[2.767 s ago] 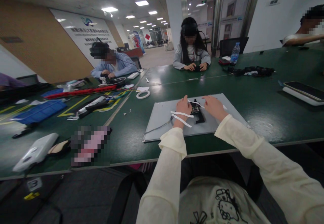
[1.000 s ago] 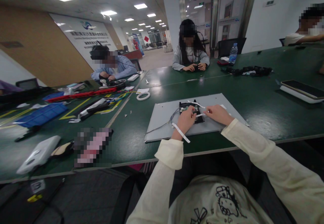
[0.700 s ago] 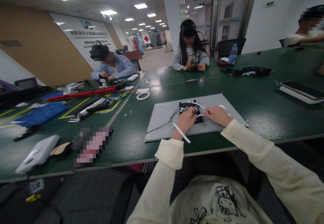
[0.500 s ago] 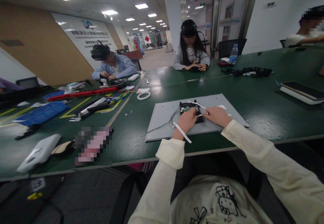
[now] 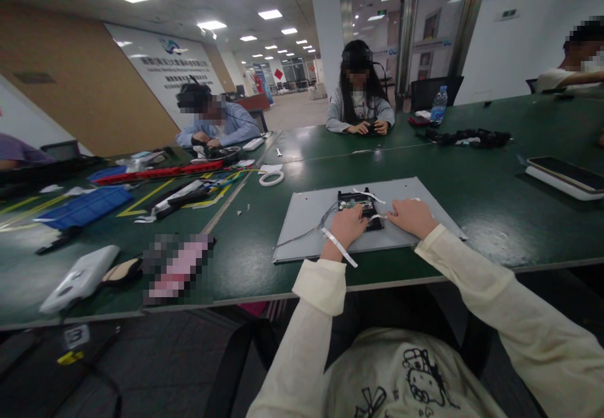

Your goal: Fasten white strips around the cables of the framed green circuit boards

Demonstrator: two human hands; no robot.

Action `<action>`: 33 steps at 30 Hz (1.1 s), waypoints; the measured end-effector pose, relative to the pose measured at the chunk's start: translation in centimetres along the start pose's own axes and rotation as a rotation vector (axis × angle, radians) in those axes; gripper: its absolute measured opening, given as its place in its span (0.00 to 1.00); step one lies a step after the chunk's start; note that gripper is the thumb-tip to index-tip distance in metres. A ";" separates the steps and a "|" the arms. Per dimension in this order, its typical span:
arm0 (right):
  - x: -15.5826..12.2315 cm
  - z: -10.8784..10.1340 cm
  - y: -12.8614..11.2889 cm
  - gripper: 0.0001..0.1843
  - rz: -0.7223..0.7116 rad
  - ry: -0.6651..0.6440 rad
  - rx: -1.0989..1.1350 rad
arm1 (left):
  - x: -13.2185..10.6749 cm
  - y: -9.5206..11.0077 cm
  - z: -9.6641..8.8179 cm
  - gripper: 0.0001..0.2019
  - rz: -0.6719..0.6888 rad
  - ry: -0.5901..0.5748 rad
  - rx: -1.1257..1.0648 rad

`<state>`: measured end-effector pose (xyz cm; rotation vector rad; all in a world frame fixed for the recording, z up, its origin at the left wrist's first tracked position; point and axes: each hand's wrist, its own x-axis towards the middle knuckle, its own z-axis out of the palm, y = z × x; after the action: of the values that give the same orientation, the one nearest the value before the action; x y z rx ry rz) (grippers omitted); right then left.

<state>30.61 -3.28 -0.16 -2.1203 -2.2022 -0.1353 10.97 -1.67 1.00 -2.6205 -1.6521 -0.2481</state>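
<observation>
A grey flat panel lies in front of me with a black frame and a small green circuit board on it. My left hand rests over the frame's near left part, fingers curled together; what they grip is hidden. To the right, my right hand is closed in a pinch on the end of a short white tape strip, which reaches toward my left fingertips. Another white strip lies across the frame's far side. A longer white strip clings to my left wrist.
Grey cables run leftward over the panel. Beyond it lies a white tape roll. At left are a pixelated pink object, a white device and a blue tray; at right, a phone. Co-workers sit across the table.
The view has shifted slightly, so the scene sits a little further right. My right fingers have drawn slightly rightward and look more curled. The co-worker opposite has moved their hands.
</observation>
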 end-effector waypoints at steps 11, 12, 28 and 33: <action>0.0 0.2 0.4 0.15 0.005 0.074 0.075 | -0.3 -0.3 -0.5 0.12 0.037 -0.036 0.079; 0.1 0.3 0.4 0.15 0.004 0.094 0.119 | -0.3 -0.4 -0.4 0.12 0.036 -0.038 0.079; -6.3 -1.3 -7.0 0.26 -0.404 -0.247 0.990 | -0.2 -1.5 -0.5 0.09 -0.232 0.213 -0.043; -6.8 -0.8 -8.4 0.21 -0.357 -0.369 1.120 | -0.2 -1.6 -0.4 0.09 -0.248 0.197 -0.051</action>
<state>22.50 -10.43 -0.28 -1.1642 -1.9802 1.2283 9.44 -1.21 1.30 -2.3305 -1.9179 -0.5429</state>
